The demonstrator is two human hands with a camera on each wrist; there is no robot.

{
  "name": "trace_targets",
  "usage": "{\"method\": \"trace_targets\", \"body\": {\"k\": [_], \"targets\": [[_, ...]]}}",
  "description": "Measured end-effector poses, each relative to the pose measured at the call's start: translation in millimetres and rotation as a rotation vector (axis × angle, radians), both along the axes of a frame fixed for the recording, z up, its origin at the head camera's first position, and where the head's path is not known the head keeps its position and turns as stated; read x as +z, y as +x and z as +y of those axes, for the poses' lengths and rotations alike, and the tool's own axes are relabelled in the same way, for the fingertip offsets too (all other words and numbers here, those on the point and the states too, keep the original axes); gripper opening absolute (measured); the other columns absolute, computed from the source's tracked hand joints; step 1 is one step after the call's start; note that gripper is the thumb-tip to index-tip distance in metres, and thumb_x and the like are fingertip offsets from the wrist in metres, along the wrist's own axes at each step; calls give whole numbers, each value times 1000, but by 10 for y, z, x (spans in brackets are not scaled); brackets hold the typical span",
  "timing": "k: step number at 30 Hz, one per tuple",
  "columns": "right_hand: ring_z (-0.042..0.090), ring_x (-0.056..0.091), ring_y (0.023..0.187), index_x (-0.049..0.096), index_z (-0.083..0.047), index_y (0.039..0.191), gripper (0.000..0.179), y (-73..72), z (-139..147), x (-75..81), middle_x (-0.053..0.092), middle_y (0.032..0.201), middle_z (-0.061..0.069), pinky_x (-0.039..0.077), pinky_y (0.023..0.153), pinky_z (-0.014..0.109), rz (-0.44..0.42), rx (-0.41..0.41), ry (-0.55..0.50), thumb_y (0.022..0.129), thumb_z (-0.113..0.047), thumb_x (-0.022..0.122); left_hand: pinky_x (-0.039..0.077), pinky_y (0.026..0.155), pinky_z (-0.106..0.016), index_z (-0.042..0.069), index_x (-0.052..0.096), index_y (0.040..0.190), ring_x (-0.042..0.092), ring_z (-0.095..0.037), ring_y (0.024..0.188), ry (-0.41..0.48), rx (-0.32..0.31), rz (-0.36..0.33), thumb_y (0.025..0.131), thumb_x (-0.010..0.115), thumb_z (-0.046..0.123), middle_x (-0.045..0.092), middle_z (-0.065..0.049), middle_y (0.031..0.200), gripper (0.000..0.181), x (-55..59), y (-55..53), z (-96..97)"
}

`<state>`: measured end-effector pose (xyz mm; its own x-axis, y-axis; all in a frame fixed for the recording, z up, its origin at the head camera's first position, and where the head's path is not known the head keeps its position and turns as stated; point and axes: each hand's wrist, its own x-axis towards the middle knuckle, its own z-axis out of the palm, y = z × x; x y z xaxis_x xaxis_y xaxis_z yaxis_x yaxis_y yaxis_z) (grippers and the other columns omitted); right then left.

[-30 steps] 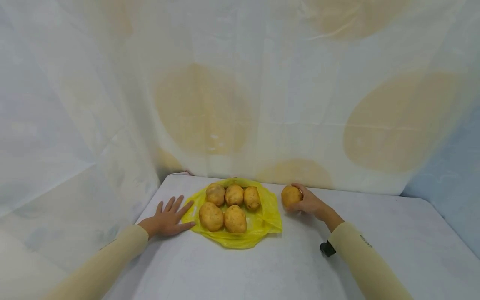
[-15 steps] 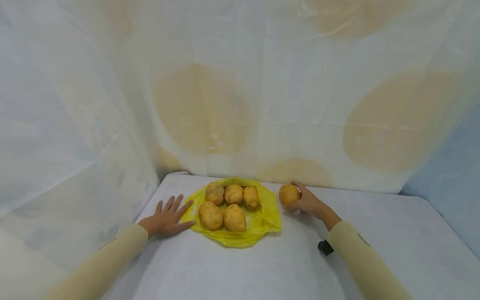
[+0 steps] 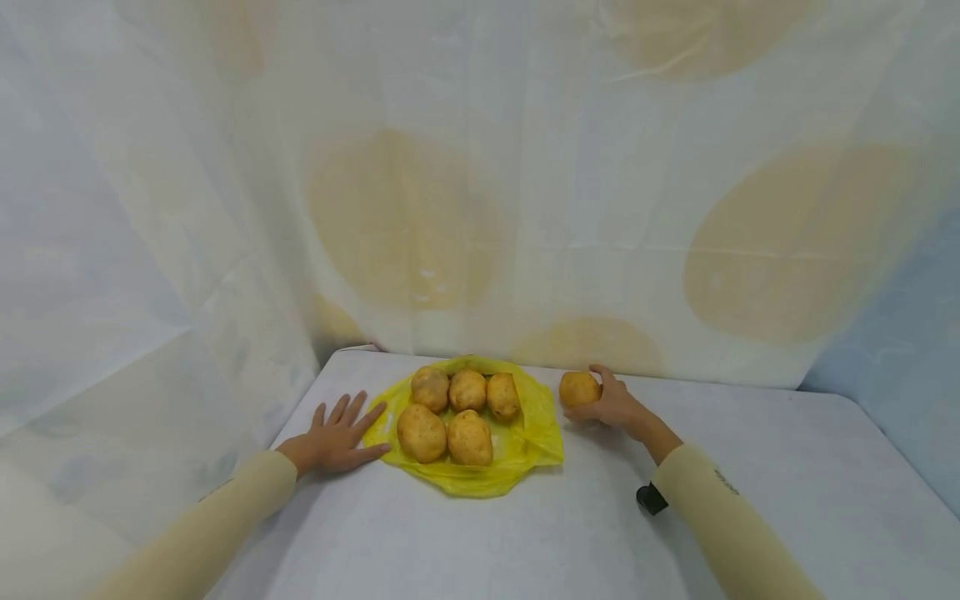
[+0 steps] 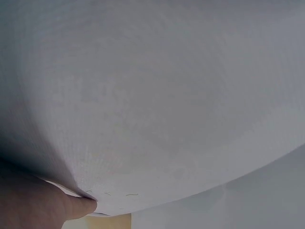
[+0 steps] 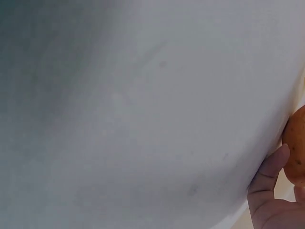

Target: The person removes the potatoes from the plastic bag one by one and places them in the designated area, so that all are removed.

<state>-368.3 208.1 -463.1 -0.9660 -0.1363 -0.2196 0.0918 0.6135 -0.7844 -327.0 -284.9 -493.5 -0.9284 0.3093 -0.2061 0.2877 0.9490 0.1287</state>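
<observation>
In the head view, my right hand [image 3: 618,408] holds a potato [image 3: 579,389] at the right of the yellow plastic bag, thumb on the near side and fingers at the far side. The right wrist view shows the thumb [image 5: 269,179] against the potato [image 5: 296,148], which is cut off by the frame edge. My left hand [image 3: 335,442] lies flat with fingers spread on the table, fingertips at the left edge of the yellow plastic bag [image 3: 517,454]. Several potatoes [image 3: 470,437] lie on the bag in two rows.
A white cloth covers the table [image 3: 480,542]. Behind it hangs a pale curtain [image 3: 585,208] with tan spots, and another pale sheet [image 3: 150,358] stands at the left. A small black device [image 3: 651,499] sits at my right wrist.
My right hand and its potato have shifted slightly to the left, toward the bag. The left hand and the potatoes on the bag stay in place.
</observation>
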Motion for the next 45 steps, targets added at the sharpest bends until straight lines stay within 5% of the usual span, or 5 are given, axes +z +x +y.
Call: {"method": "trace_targets", "body": {"k": [6, 11, 22, 33, 45], "targets": [[42, 41, 129, 6, -13, 157, 114, 31, 50, 65, 27, 149, 31, 41, 104, 53, 6, 4, 30, 78, -48, 81, -3, 110, -75, 21, 18, 159, 3, -52, 149, 9, -6, -10, 91, 39, 75, 3, -24, 165, 90, 34, 0, 35], [46, 37, 133, 0, -11, 158, 112, 29, 91, 136, 11, 156, 33, 39, 107, 59, 0, -21, 76, 85, -65, 65, -4, 110, -75, 22, 16, 160, 2, -52, 149, 3, 2, -10, 91, 38, 76, 1, -23, 165, 90, 32, -18, 39], [60, 4, 144, 3, -10, 159, 102, -2, 178, 80, -12, 160, 31, 11, 107, 78, 251, -123, 212, 91, -75, 40, -5, 108, -76, 20, 20, 159, 3, -53, 148, 31, 8, -8, 90, 40, 77, 4, -25, 164, 92, -88, 82, -62], [50, 14, 145, 17, -24, 159, 75, -17, 477, 148, -5, 166, 20, 5, 112, 72, 633, 107, 734, 99, -64, 34, -4, 110, -74, 22, 18, 160, 2, -51, 149, 14, 0, 0, 90, 37, 78, 3, -23, 165, 92, 22, 21, 0], [48, 8, 148, 12, -26, 160, 75, 19, 488, 186, -13, 166, 17, -1, 113, 71, 592, 141, 786, 99, -64, 35, -5, 110, -74, 22, 17, 160, 2, -52, 149, 25, -3, 3, 90, 37, 78, 2, -22, 165, 92, -43, -3, -28]]}}
